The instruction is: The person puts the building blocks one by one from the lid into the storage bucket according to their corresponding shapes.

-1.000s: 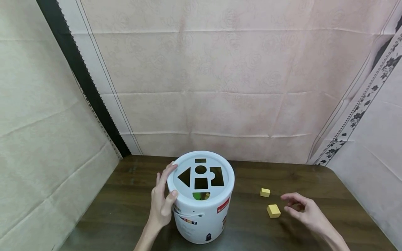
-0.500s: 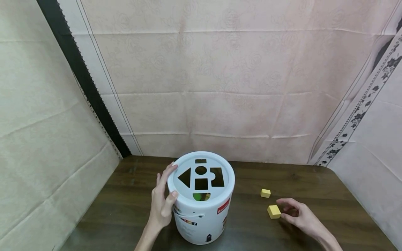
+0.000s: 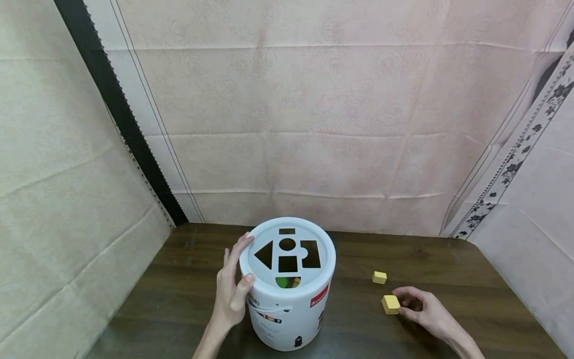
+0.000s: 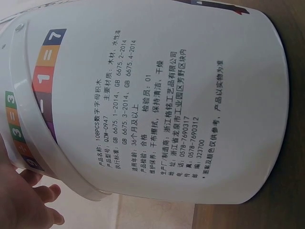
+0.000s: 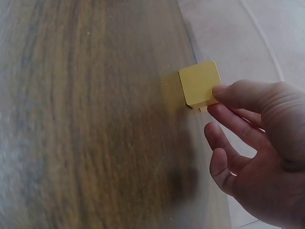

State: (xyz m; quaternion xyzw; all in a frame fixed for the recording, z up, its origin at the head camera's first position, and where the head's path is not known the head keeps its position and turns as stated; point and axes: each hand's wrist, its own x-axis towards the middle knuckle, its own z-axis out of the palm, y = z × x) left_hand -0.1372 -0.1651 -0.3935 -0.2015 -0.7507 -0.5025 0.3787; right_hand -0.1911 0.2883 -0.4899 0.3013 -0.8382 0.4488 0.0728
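Note:
A white bucket (image 3: pixel 287 319) stands upright on the table, its lid (image 3: pixel 264 284) cut with several shaped holes. My left hand (image 3: pixel 230 294) grips the lid's left rim, thumb toward the front and fingers farther back. Printed text and a white handle (image 4: pixel 71 167) show on the bucket's side in the left wrist view. To the right, my right hand (image 3: pixel 423 311) pinches the near edge of a yellow cube (image 5: pixel 200 83) between thumb and index finger; the cube (image 3: pixel 390 304) rests on the table. Behind it lies a smaller yellow block (image 3: pixel 379 277).
The dark wooden table (image 3: pixel 350 319) ends at a pale cloth backdrop (image 3: pixel 291 124). Cloth side walls (image 3: pixel 67 199) rise at left and right. Through the lid's front hole, a green piece (image 3: pixel 281 282) shows inside the bucket.
My right hand has moved left to the larger yellow cube and taken its edge between thumb and index finger. The left hand, bucket and blocks look unmoved.

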